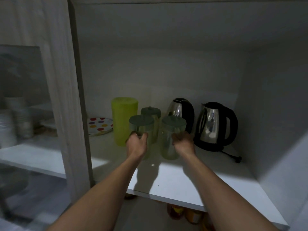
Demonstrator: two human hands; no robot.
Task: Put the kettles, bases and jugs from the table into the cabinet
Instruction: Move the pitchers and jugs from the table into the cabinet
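Note:
Both my arms reach into the open cabinet onto its white shelf [191, 179]. My left hand [135, 144] grips a clear jug with a grey-green lid [141, 124]. My right hand [182, 142] grips a second clear jug with the same lid [172, 129], just to the right. Both jugs stand upright on the shelf. A third lidded jug [151, 114] stands behind them. Two steel kettles with black handles are further right: one at the back [180, 110], one [215, 125] on a black base [208, 146] with its cord [231, 155] trailing right.
A tall lime-green container [122, 120] stands left of the jugs, with a dotted plate [100, 125] behind it. Through the glass door on the left, stacked cups [18, 119] show. Orange jars [188, 215] sit below the shelf. The cabinet's right wall [275, 114] is close to the kettles.

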